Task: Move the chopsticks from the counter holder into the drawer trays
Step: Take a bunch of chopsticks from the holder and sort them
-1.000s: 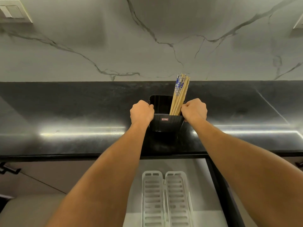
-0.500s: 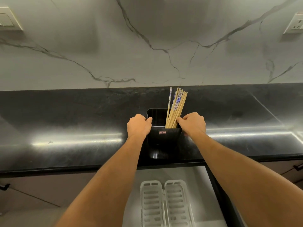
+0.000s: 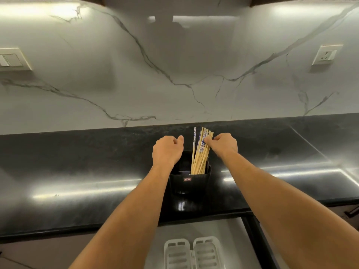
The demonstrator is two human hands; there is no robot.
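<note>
A black holder (image 3: 189, 181) stands on the dark counter near its front edge. Several wooden chopsticks (image 3: 200, 158), some with blue-and-white tops, lean in its right side. My right hand (image 3: 223, 145) is at the upper ends of the chopsticks, its fingertips touching them. My left hand (image 3: 167, 150) hovers just left of the chopsticks above the holder's left rim, fingers curled loosely, holding nothing. Below the counter, two white slotted trays (image 3: 194, 253) lie side by side in the open drawer.
The glossy black counter (image 3: 77, 171) runs left and right, backed by a white marble wall. A switch plate (image 3: 13, 59) is on the wall at the left, a socket (image 3: 326, 55) at the right. The drawer's dark side rail (image 3: 258, 239) runs along its right.
Both hands have left the holder's sides and risen; the right now reaches the tops of the chopsticks. The holder sits closer to the counter's front, and the camera tilted up.
</note>
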